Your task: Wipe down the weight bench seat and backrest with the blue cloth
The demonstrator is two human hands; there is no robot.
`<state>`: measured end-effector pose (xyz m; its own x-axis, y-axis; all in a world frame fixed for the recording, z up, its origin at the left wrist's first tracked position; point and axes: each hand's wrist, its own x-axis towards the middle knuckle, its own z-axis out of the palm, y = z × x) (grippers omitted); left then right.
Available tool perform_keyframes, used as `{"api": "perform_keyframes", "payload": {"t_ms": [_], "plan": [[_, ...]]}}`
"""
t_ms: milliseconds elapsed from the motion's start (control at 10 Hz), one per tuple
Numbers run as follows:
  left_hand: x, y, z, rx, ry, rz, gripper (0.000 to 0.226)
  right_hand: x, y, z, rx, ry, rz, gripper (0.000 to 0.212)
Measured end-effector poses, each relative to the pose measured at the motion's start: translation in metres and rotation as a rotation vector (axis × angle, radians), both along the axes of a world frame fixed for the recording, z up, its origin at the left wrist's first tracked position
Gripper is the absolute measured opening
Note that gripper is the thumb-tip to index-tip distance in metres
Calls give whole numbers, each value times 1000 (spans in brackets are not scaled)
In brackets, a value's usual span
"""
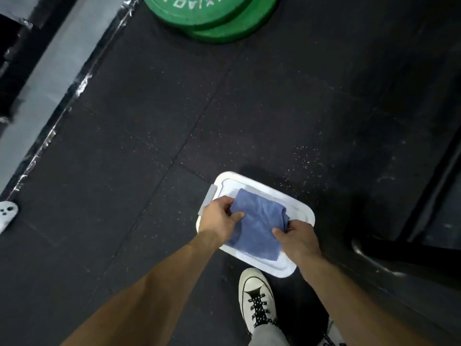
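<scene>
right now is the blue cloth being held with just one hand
No, both the left hand and the right hand grip the blue cloth above the white lidded container.

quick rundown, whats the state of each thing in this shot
blue cloth: folded, held over the white box, gripped at both sides
left hand: pinching the cloth's left edge
right hand: pinching the cloth's right edge
white box: on the floor, lid on
green weight plates: two stacked flat on the floor
white shoe: laced, planted on the floor beside the box
white controller: lying on the floor at the left edge
</scene>
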<state>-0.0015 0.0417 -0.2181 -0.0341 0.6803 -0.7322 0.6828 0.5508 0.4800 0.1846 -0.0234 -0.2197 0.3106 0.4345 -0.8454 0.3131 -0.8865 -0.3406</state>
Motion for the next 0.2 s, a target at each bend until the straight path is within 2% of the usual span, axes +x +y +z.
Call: {"api": "perform_keyframes", "payload": {"t_ms": [100, 200], "plan": [[4, -4, 6, 25, 63, -66, 27, 7, -8, -1, -17, 1, -20, 17], [3, -4, 20, 45, 68, 38, 44, 19, -19, 14, -17, -8, -87, 11]]}}
